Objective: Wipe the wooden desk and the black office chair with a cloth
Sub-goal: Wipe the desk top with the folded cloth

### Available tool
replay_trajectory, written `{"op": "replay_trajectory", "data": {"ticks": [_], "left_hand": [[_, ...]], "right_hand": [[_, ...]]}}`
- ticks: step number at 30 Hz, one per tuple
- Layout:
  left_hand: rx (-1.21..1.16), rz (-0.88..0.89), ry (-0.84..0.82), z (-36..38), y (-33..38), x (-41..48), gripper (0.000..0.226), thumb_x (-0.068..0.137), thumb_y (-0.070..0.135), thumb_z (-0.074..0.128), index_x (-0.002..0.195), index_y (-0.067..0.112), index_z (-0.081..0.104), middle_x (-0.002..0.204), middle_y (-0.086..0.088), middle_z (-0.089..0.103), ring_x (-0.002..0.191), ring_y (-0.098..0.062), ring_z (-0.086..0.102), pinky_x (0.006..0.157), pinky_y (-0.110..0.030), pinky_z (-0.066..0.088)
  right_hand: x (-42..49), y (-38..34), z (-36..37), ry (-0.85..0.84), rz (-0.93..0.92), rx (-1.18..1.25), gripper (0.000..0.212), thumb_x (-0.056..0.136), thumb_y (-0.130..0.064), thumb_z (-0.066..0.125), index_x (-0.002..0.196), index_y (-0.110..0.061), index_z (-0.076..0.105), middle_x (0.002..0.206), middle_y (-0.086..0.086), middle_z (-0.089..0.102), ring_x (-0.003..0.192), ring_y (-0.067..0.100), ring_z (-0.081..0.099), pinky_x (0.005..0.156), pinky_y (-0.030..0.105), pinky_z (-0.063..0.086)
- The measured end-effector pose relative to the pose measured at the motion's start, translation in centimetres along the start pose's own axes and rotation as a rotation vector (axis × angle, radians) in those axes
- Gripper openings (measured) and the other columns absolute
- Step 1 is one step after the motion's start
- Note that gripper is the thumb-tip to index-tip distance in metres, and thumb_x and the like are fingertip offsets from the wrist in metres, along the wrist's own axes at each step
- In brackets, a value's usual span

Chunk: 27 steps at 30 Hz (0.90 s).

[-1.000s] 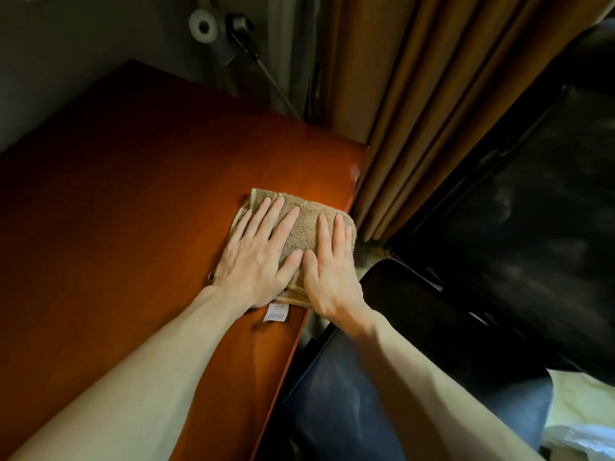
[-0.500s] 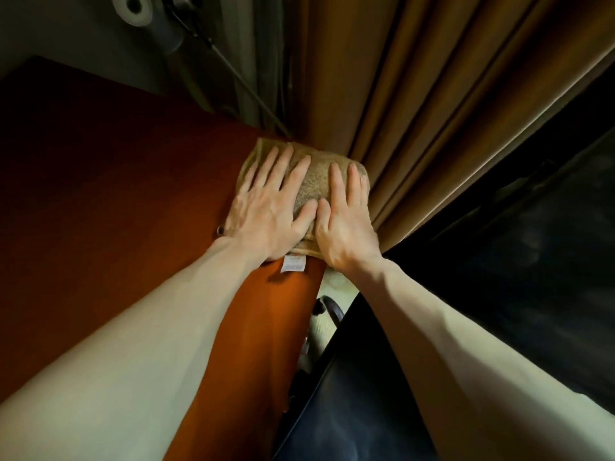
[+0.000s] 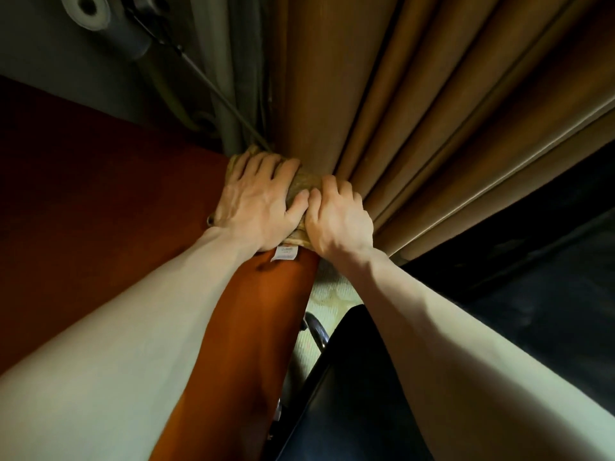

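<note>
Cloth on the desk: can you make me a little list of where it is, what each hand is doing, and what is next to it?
cloth: tan, bunched up, at the far corner of the wooden desk
left hand: fingers curled over the cloth
right hand: fingers curled on the cloth's right side
label: white, sticks out at the cloth's near edge
curtain: brown, right beside the cloth
office chair: black, off to the right, untouched
</note>
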<state>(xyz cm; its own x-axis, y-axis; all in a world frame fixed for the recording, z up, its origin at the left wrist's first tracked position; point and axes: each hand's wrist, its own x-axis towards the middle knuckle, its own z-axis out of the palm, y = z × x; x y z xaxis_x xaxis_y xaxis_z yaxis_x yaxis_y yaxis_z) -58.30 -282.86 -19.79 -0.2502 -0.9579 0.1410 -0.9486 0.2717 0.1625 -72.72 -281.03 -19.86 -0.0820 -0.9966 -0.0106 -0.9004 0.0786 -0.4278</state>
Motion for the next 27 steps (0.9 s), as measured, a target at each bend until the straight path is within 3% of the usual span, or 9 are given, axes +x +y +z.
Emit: {"op": "replay_trajectory", "data": {"ticks": [4,7,9,13,17,20,23,27], "left_hand": [[0.034,-0.028,-0.054,0.1,0.1,2.0,0.054,0.1,0.057,0.029,0.121,0.02,0.062,0.117,-0.01,0.068,0.11,-0.034,0.059,0.102,-0.047,0.039],[0.031,-0.044,-0.07,0.1,0.1,3.7,0.055,0.097,0.057,0.024,0.104,0.021,0.065,0.104,-0.008,0.07,0.1,-0.031,0.062,0.093,-0.045,0.04],[0.009,-0.046,-0.056,0.3,0.1,4.8,0.051,0.095,0.057,0.025,0.092,0.024,0.063,0.095,-0.006,0.07,0.094,-0.03,0.063,0.088,-0.044,0.04],[-0.011,-0.054,-0.049,0.8,0.1,5.9,0.049,0.092,0.062,0.023,0.075,0.027,0.053,0.075,-0.001,0.055,0.076,-0.026,0.051,0.079,-0.041,0.035],[0.022,-0.067,-0.082,1.2,0.1,6.3,0.056,0.09,0.067,0.016,0.081,0.028,0.055,0.078,-0.001,0.053,0.076,-0.024,0.046,0.077,-0.04,0.03],[0.042,-0.082,-0.072,1.4,0.3,6.2,0.057,0.091,0.065,0.016,0.09,0.026,0.057,0.088,-0.006,0.058,0.085,-0.029,0.053,0.082,-0.044,0.034],[0.102,-0.102,-0.015,2.0,1.4,5.8,0.062,0.095,0.06,0.018,0.109,0.02,0.063,0.113,-0.014,0.067,0.109,-0.037,0.06,0.098,-0.049,0.038],[0.105,-0.077,0.024,2.3,3.1,4.9,0.06,0.097,0.058,0.023,0.125,0.024,0.065,0.131,-0.009,0.065,0.124,-0.036,0.056,0.108,-0.05,0.032]], "right_hand": [[1.9,-0.1,0.0,0.008,0.041,0.012,0.035,0.105,-0.04,0.034,0.11,-0.018,0.061,0.113,0.008,0.067,0.103,0.036,0.062,0.078,0.043,0.048],[3.4,0.2,0.0,-0.024,0.084,0.013,0.035,0.106,-0.038,0.035,0.099,-0.022,0.066,0.101,0.004,0.07,0.098,0.035,0.066,0.069,0.034,0.038],[4.1,0.4,-0.1,-0.055,0.082,0.042,0.035,0.105,-0.035,0.037,0.095,-0.02,0.066,0.095,0.007,0.068,0.097,0.038,0.066,0.07,0.035,0.039],[5.6,0.9,-0.4,-0.148,0.228,0.193,0.043,0.1,-0.049,0.035,0.103,-0.025,0.07,0.113,0.009,0.07,0.096,0.035,0.062,0.077,0.036,0.04],[5.6,1.4,-0.3,-0.204,0.251,0.336,0.043,0.098,-0.051,0.036,0.093,-0.025,0.069,0.104,0.005,0.07,0.097,0.03,0.063,0.081,0.035,0.044],[5.3,1.6,-0.2,-0.21,0.249,0.48,0.039,0.099,-0.047,0.041,0.075,-0.026,0.063,0.097,0.002,0.069,0.098,0.028,0.064,0.084,0.036,0.048],[4.5,2.2,0.0,-0.221,0.251,0.641,0.036,0.098,-0.044,0.042,0.091,-0.025,0.072,0.1,0.004,0.073,0.1,0.029,0.065,0.09,0.04,0.052],[2.8,3.1,0.8,-0.196,0.26,0.753,0.061,0.085,-0.048,0.027,0.116,-0.012,0.066,0.124,0.018,0.066,0.115,0.039,0.058,0.105,0.05,0.044]]}}
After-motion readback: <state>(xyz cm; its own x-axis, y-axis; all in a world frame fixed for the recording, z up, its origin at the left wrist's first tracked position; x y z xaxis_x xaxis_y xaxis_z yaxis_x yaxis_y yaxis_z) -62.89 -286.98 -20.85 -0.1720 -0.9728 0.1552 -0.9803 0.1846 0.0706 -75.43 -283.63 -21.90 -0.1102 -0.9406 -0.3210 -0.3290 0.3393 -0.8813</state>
